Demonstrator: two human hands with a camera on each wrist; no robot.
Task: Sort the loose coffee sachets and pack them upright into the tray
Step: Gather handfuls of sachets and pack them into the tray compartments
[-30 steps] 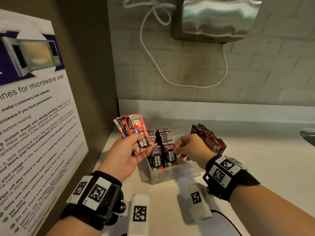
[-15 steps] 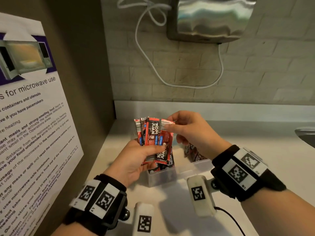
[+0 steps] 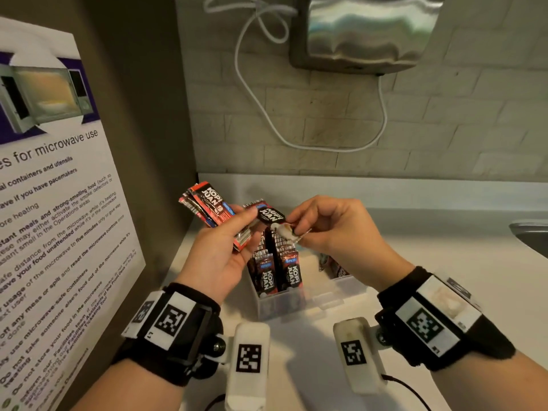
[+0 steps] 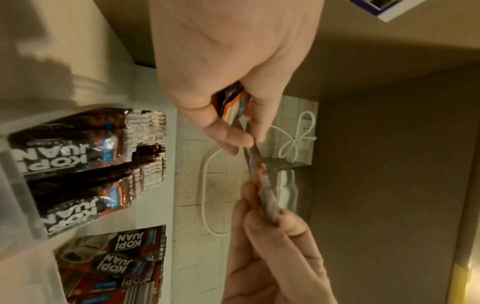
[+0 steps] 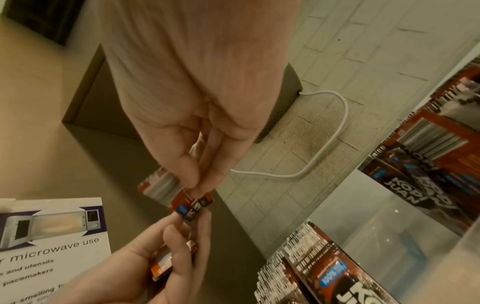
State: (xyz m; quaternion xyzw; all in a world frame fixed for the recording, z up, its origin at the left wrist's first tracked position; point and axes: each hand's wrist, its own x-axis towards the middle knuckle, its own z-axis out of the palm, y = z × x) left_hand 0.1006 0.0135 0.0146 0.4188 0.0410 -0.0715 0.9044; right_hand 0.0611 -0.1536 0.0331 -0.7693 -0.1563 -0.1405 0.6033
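Observation:
My left hand [image 3: 237, 229] grips a fanned bunch of red-and-black Kopi Juan sachets [image 3: 212, 209] above the tray. My right hand [image 3: 299, 223] pinches the end of a single sachet [image 3: 269, 215], which lies sideways between the two hands and touches the left thumb. In the right wrist view the right fingertips [image 5: 200, 183] pinch that sachet [image 5: 193, 205]. In the left wrist view the bunch [image 4: 233, 107] shows edge-on. Below the hands a clear plastic tray [image 3: 284, 307] holds upright sachets [image 3: 275, 271] in its left compartment. More sachets [image 3: 335, 268] sit in its right compartment, partly hidden by my right hand.
The tray stands on a pale counter [image 3: 444, 253] in a corner. A microwave-use poster [image 3: 59, 232] covers the left wall. A steel wall unit [image 3: 364, 31] with a white cable [image 3: 267, 123] hangs above. A sink rim [image 3: 530, 232] shows at far right.
My right hand rose from the tray to the bunch, then drew one sachet out to the right and turned it sideways. The left hand lifted and tilted its bunch leftward.

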